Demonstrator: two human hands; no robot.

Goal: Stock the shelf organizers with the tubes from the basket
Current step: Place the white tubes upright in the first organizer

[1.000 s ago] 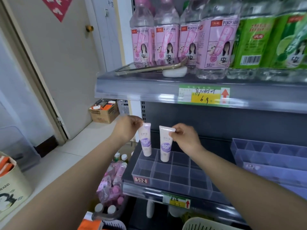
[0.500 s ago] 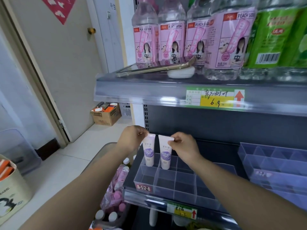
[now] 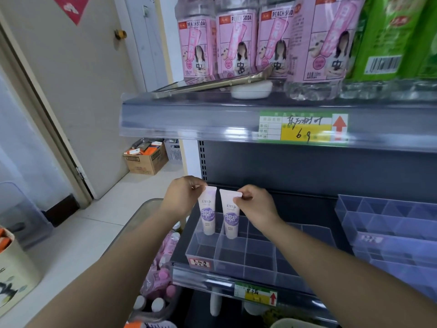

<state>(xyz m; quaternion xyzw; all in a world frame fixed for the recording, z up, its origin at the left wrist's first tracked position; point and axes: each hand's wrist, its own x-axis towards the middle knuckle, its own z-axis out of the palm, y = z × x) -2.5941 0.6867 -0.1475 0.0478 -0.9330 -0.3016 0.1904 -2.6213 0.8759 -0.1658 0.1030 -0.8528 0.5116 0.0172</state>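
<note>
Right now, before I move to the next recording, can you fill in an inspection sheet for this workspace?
Surface: dark lower shelf carrying a clear organizer at its left; bluish organizers on the right.
Job's things: left tube and right tube, upright, lower ends in neighbouring back compartments of the clear organizer; the other compartments in view are empty.
Clutter: phone propped on a white case on the upper shelf.
Hands: left hand pinches the left tube's top; right hand pinches the right tube's top.
Cables: nothing seen.
Surroundings: peach soda bottles, green bottles, cardboard box on the floor.
</note>
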